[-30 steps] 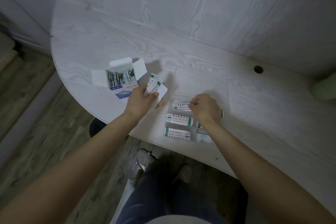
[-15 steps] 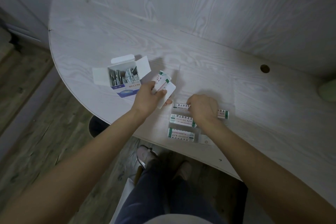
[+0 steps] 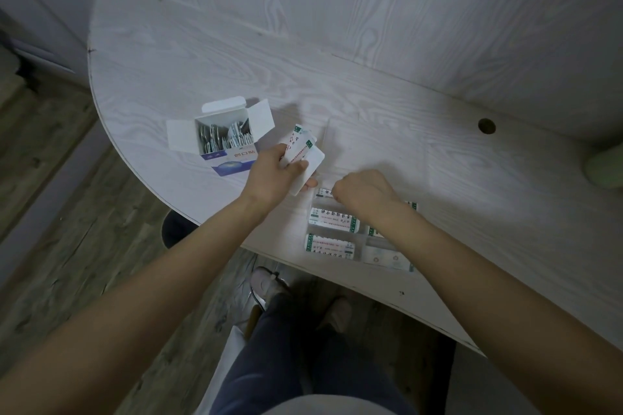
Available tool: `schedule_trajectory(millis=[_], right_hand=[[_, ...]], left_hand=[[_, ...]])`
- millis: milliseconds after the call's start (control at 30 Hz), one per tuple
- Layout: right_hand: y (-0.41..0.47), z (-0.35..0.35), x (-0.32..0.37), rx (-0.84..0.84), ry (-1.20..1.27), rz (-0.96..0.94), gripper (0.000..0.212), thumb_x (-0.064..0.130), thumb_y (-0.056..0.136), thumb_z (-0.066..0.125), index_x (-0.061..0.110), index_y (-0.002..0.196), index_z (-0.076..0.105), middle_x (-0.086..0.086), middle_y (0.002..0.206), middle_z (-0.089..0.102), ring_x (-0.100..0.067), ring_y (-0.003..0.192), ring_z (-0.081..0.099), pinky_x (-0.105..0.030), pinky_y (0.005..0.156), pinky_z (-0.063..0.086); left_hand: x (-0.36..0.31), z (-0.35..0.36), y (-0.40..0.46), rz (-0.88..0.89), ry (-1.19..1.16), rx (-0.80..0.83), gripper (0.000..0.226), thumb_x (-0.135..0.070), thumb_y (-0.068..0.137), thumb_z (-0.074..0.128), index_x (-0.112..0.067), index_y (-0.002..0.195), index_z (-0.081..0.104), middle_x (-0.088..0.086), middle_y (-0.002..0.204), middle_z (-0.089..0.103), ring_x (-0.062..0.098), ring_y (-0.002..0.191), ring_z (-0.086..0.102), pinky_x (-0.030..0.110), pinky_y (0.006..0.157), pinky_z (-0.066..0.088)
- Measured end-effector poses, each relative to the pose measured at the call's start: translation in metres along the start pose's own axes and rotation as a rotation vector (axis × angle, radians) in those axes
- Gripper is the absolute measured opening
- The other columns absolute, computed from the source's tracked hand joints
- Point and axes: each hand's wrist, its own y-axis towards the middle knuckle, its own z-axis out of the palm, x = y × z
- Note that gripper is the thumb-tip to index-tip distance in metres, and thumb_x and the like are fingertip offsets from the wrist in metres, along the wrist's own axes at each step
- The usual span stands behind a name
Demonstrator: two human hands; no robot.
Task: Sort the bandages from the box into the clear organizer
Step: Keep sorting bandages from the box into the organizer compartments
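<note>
An open white and blue bandage box [image 3: 225,140] stands on the table's left part with several wrapped bandages upright inside. My left hand [image 3: 273,172] grips a small fan of white bandages with green ends [image 3: 301,148] just right of the box. The clear organizer [image 3: 365,236] lies near the table's front edge, with bandages lying in its compartments [image 3: 333,220]. My right hand [image 3: 364,194] is curled over the organizer's far row, fingertips at a bandage [image 3: 323,193] there; what the fingers hold is hidden.
The white wood-grain table [image 3: 472,212] has a round cable hole [image 3: 486,126] at the back right. A pale green object [image 3: 606,168] shows at the right edge. The organizer's clear lid [image 3: 371,148] lies open behind it. My legs and shoes are below the table edge.
My right hand has stayed over the organizer's far row, shifting slightly. My left hand keeps its bandages and has moved little; the camera tilted a bit.
</note>
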Motion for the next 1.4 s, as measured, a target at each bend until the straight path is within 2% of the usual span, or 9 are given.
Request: schedule_trajectory(millis=[133,267,433,600,700,800,1000,1167,1400], right_hand=[[-0.001,-0.010,0.000,0.008,-0.058,-0.011,0.033,-0.003,0.088,0.044,0.017,0.063,0.041,-0.002,0.100,0.067,-0.024,0.086,0.061,-0.026,0.065,0.033],[-0.001,-0.006,0.001,0.033,-0.034,-0.013,0.030,-0.005,0.086,0.047,0.016,0.065,0.045,0.000,0.081,0.060,-0.021,0.070,0.054,-0.025,0.058,0.034],[0.002,0.004,-0.003,0.031,0.113,-0.002,0.039,-0.001,0.089,0.049,0.018,0.119,0.062,-0.003,0.115,0.064,-0.021,0.099,0.062,-0.025,0.068,0.040],[-0.005,0.004,-0.006,-0.037,0.223,-0.026,0.042,0.006,0.095,0.043,0.025,0.131,0.054,-0.006,0.120,0.063,-0.025,0.104,0.060,-0.026,0.071,0.037],[-0.014,0.001,-0.010,-0.234,0.757,0.115,0.033,0.011,0.097,0.046,0.023,0.122,0.062,-0.001,0.116,0.067,-0.018,0.089,0.065,-0.027,0.074,0.048],[-0.025,-0.012,-0.018,-0.320,1.560,0.209,0.019,0.019,0.092,0.059,0.021,0.109,0.067,0.001,0.100,0.071,-0.010,0.060,0.062,-0.020,0.052,0.047],[-0.028,-0.010,-0.019,-0.261,1.932,0.306,0.016,-0.002,0.084,0.066,-0.004,0.100,0.068,-0.011,0.073,0.067,-0.005,0.052,0.062,-0.014,0.048,0.045],[-0.034,0.001,-0.036,-0.270,2.423,0.326,0.007,0.001,0.088,0.061,-0.005,0.089,0.064,-0.015,0.085,0.068,-0.015,0.073,0.071,-0.018,0.075,0.057],[-0.030,0.019,-0.034,-0.350,1.592,0.375,0.009,0.001,0.078,0.073,0.010,0.079,0.071,0.002,0.078,0.069,-0.004,0.074,0.064,-0.012,0.073,0.047]], left_hand=[[0.001,-0.001,0.001,0.026,0.042,-0.006,0.007,-0.004,0.093,0.054,-0.005,0.100,0.057,-0.007,0.083,0.061,0.000,0.065,0.062,0.016,0.053,0.052],[0.001,0.000,0.000,0.028,0.031,-0.001,0.007,-0.004,0.094,0.053,-0.007,0.100,0.055,-0.009,0.083,0.060,-0.005,0.059,0.063,0.013,0.051,0.050],[0.006,-0.002,0.004,0.016,0.075,-0.002,0.009,-0.008,0.093,0.056,-0.009,0.101,0.057,-0.008,0.089,0.062,0.001,0.074,0.066,0.031,0.075,0.059],[0.002,-0.002,0.002,0.007,0.078,0.009,0.010,-0.008,0.092,0.057,-0.008,0.103,0.058,-0.004,0.093,0.063,0.009,0.079,0.066,0.041,0.081,0.057],[0.001,-0.003,0.002,0.001,0.086,0.006,0.009,-0.008,0.092,0.058,-0.011,0.100,0.059,-0.007,0.092,0.063,0.014,0.085,0.065,0.042,0.084,0.056],[-0.002,-0.001,-0.003,-0.028,-0.031,0.051,0.011,-0.003,0.091,0.058,-0.007,0.101,0.059,-0.002,0.092,0.065,0.011,0.070,0.070,0.029,0.066,0.059],[-0.008,0.006,-0.011,-0.030,-0.117,0.212,0.015,-0.007,0.092,0.058,-0.007,0.106,0.061,0.002,0.085,0.070,0.013,0.066,0.070,0.025,0.063,0.058],[-0.004,-0.003,-0.006,-0.034,-0.151,0.107,0.012,-0.006,0.095,0.053,-0.003,0.106,0.057,0.013,0.088,0.069,0.015,0.065,0.071,0.022,0.063,0.057],[-0.003,-0.004,-0.007,-0.050,-0.178,0.058,0.008,-0.004,0.096,0.050,-0.010,0.097,0.056,0.009,0.083,0.069,0.013,0.061,0.069,0.021,0.061,0.057]])
